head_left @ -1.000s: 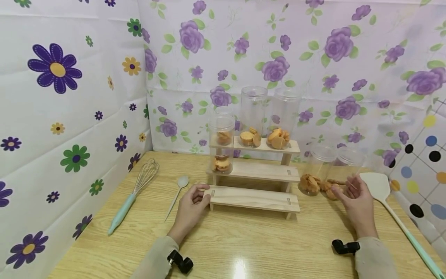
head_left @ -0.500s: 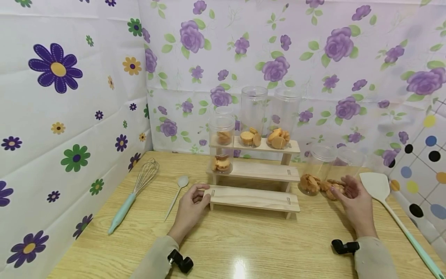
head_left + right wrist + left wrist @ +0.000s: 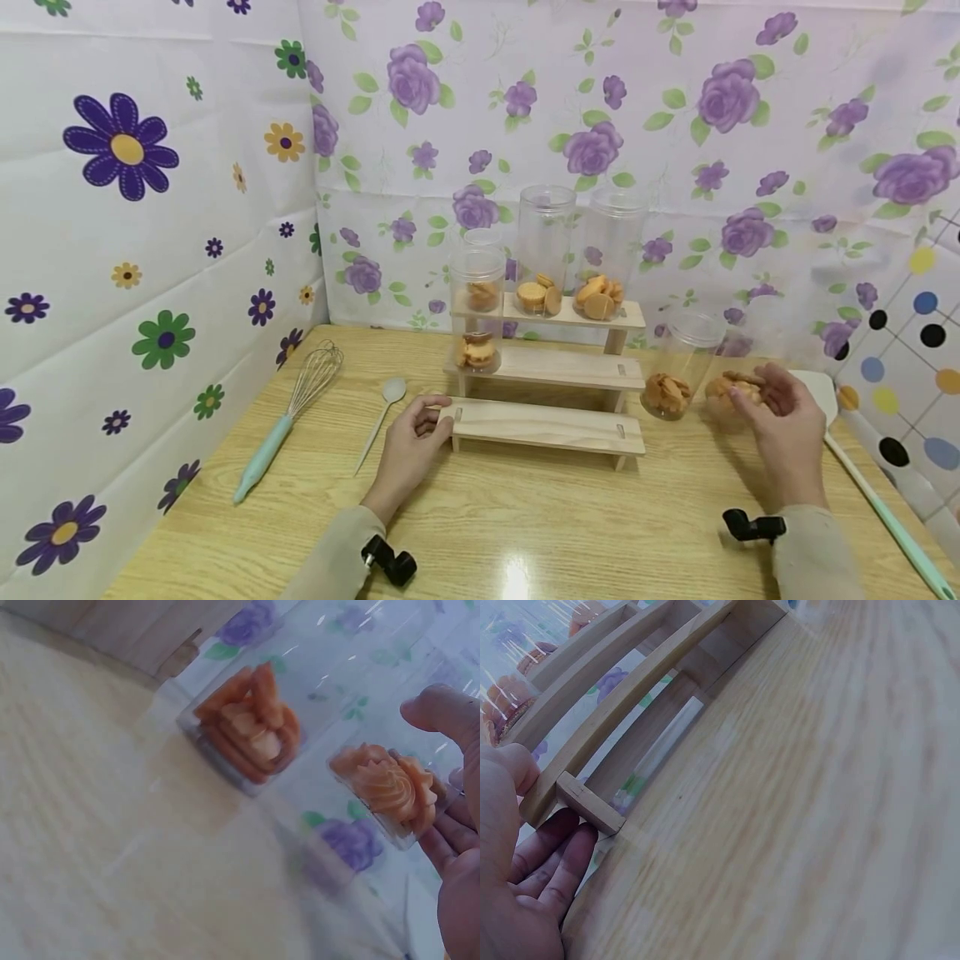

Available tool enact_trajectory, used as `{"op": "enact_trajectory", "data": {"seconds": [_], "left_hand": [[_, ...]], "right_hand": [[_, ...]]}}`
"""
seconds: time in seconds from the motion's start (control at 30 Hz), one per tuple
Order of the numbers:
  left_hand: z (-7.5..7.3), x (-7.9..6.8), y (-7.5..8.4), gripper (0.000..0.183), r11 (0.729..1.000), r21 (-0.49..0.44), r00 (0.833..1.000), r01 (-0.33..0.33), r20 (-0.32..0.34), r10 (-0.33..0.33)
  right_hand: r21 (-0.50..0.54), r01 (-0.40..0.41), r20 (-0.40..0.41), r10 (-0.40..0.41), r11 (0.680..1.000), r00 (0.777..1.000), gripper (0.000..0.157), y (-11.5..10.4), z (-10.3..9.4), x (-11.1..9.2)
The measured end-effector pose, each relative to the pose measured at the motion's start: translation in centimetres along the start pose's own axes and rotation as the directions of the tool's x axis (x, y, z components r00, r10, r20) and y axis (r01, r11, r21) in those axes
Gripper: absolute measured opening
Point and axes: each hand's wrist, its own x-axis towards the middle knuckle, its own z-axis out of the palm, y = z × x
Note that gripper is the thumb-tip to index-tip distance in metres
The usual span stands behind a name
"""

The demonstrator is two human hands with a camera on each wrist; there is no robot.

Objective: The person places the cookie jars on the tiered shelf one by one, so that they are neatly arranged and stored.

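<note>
My left hand (image 3: 411,442) grips the left end of the wooden stand's lowest tier (image 3: 543,425). In the left wrist view the thumb lies on top and the fingers (image 3: 574,862) are under the board's end. At the right, my right hand (image 3: 791,429) holds a clear jar (image 3: 726,392) low down, thumb on one side and fingers on the other. Swirled golden cookies (image 3: 390,787) fill the bottom of that jar, which hangs raised in the right wrist view. Another clear jar with cookies (image 3: 667,392) stands on the table between the held jar and the stand.
On the stand's top tier are several cookie jars (image 3: 538,292); one more jar (image 3: 477,350) is at the middle tier's left. A whisk (image 3: 288,417) and a small spoon (image 3: 386,408) lie left. A white spatula with a green handle (image 3: 885,508) lies right.
My right hand has closed on the right-hand jar and moved it slightly right, away from its neighbour. My left hand and the stand have stayed in place.
</note>
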Motion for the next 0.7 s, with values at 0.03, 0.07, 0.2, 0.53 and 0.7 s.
{"op": "enact_trajectory", "data": {"seconds": [0.03, 0.07, 0.2, 0.53, 0.7], "left_hand": [[0.0, 0.0, 0.0, 0.025, 1.0, 0.002, 1.0, -0.001, -0.001, 0.001], [0.0, 0.0, 0.0, 0.025, 1.0, 0.004, 1.0, -0.002, -0.002, 0.002], [0.0, 0.1, -0.1, 0.025, 1.0, 0.009, 1.0, -0.006, -0.003, 0.006], [0.0, 0.0, 0.1, 0.025, 1.0, 0.006, 1.0, 0.004, 0.0, -0.004], [0.0, 0.0, 0.2, 0.025, 1.0, 0.007, 1.0, 0.007, -0.001, -0.007]], "right_hand": [[0.005, 0.002, -0.01, -0.002, 1.0, 1.0, 0.066, -0.5, -0.1, 0.0], [0.005, 0.005, -0.02, -0.005, 1.0, 1.0, 0.066, -1.1, -0.3, 0.0], [-0.023, 0.069, -0.057, -0.07, 0.997, 0.996, 0.063, -3.4, -0.7, 0.0], [0.014, 0.234, -0.102, -0.231, 0.972, 0.968, 0.061, -8.3, -0.7, -0.4], [0.048, 0.235, -0.105, -0.229, 0.971, 0.968, 0.059, -10.0, -0.7, -0.8]]}}
